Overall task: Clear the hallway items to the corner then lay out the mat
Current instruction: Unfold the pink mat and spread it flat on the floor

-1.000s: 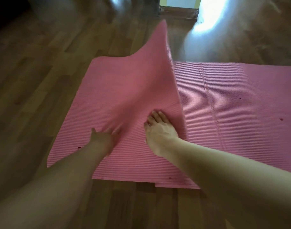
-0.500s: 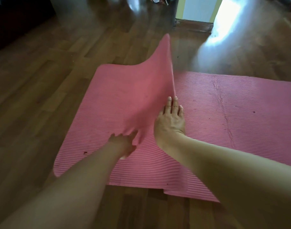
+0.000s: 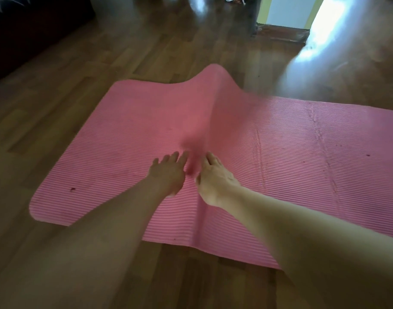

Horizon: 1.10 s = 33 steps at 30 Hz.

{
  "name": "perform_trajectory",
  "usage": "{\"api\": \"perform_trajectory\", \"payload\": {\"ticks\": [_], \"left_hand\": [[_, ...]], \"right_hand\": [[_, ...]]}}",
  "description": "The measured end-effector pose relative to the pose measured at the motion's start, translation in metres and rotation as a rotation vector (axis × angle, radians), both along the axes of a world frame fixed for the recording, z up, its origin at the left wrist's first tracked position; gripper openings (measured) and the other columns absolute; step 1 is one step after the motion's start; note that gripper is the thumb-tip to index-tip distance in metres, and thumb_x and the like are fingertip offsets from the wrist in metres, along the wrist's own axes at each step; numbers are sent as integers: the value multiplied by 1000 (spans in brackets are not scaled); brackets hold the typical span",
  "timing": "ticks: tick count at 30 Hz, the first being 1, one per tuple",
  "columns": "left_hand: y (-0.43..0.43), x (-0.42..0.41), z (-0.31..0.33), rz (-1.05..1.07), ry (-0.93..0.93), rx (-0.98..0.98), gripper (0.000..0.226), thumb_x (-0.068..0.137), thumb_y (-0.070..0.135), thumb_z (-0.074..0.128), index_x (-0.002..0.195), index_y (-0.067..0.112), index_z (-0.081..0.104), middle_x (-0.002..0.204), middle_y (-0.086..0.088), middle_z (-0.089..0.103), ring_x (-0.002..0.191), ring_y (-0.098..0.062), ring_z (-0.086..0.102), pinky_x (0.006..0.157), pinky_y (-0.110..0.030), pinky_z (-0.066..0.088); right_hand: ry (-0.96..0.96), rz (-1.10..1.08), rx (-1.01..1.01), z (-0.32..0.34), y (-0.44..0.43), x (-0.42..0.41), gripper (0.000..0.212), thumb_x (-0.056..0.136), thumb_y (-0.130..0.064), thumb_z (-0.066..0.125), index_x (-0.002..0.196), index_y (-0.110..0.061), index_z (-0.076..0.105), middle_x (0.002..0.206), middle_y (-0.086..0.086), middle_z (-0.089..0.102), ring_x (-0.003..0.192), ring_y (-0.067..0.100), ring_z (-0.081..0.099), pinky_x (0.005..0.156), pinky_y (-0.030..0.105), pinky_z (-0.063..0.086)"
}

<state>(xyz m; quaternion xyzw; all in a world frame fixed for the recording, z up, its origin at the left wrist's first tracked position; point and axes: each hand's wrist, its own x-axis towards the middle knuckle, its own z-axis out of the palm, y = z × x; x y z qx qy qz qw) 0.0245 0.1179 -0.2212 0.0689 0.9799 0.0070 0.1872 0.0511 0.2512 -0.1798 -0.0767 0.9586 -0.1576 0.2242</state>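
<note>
A wooden plank floor point(image 3: 57, 121) fills most of the view, and a pink ribbed mat point(image 3: 302, 175) is spread across its middle, running off the right edge of the picture. The mat lies flat at its left end and on its right part. Between these a raised fold point(image 3: 215, 97) is seen, which humps up at the far edge and sinks to a low crease toward the near edge. The fold is blurred, so its exact height cannot be judged. Fine ridges run along the length of the mat, two long crease lines cross its right part, and a small dark mark point(image 3: 73, 189) is seen near the left corner. A dark piece of furniture point(image 3: 23, 30), possibly a sofa, is set at the far left, well apart from the mat, and bright light is thrown onto the floor from a doorway point(image 3: 325, 30) at the far right.

Both bare forearms are stretched forward over the near edge of the mat. The left hand point(image 3: 167, 175) is laid palm down on the mat just left of the crease, its fingers point(image 3: 173, 158) straight and slightly spread, with nothing gripped. The right hand point(image 3: 213, 181) is laid just right of the crease, its fingers point(image 3: 211, 159) extended and held close together, flat against the ribbed surface. The two hands are near each other but apart, with the crease between them.
</note>
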Motion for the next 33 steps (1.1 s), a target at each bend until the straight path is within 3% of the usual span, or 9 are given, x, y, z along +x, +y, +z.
{"api": "perform_trajectory", "payload": {"ticks": [4, 9, 15, 20, 27, 33], "left_hand": [[1, 0, 6, -102, 39, 71, 61, 100, 20, 28, 149, 26, -9, 159, -1, -6, 146, -22, 3, 117, -45, 9], [5, 3, -3, -255, -42, -78, 56, 102, 29, 22, 150, 23, -4, 159, 5, -8, 146, -22, -4, 117, -43, 6], [11, 2, -10, -221, -176, -221, 56, 100, 27, 26, 151, 21, 3, 159, 5, -2, 146, -22, -3, 117, -44, 3], [31, -3, -9, -203, -110, -134, 57, 100, 28, 28, 151, 19, 2, 160, 0, 1, 146, -23, 1, 116, -43, 3], [68, 1, -5, -248, -67, -118, 60, 99, 35, 31, 150, 15, 6, 158, -6, 10, 144, -24, 11, 116, -42, 9], [107, -1, 21, -205, -97, -48, 64, 98, 39, 37, 150, 12, 12, 155, -11, 20, 140, -27, 27, 112, -36, 26]], "right_hand": [[-62, -2, 53, -2, -3, 0, 71, 95, -8, 42, 150, -8, -2, 159, 7, -6, 146, 23, -5, 120, 37, 6], [-84, -10, 122, -8, 5, 0, 75, 95, -12, 47, 150, -8, -4, 159, 7, -7, 146, 24, -8, 118, 38, 4], [-113, -17, 145, -21, 22, 4, 76, 94, -12, 48, 150, -9, -4, 159, 8, -7, 146, 25, -8, 118, 39, 5], [-126, -51, 121, -28, 36, 3, 72, 98, -22, 44, 150, -11, -5, 159, 6, -8, 146, 24, -9, 117, 39, 3], [-89, -89, 92, -28, 72, 3, 71, 97, -26, 46, 150, -11, 3, 159, 6, -2, 146, 25, -7, 119, 41, 8], [-77, -66, 89, -11, 141, 0, 76, 96, -38, 46, 150, -11, 0, 159, 6, -3, 146, 26, -6, 119, 42, 8]]}}
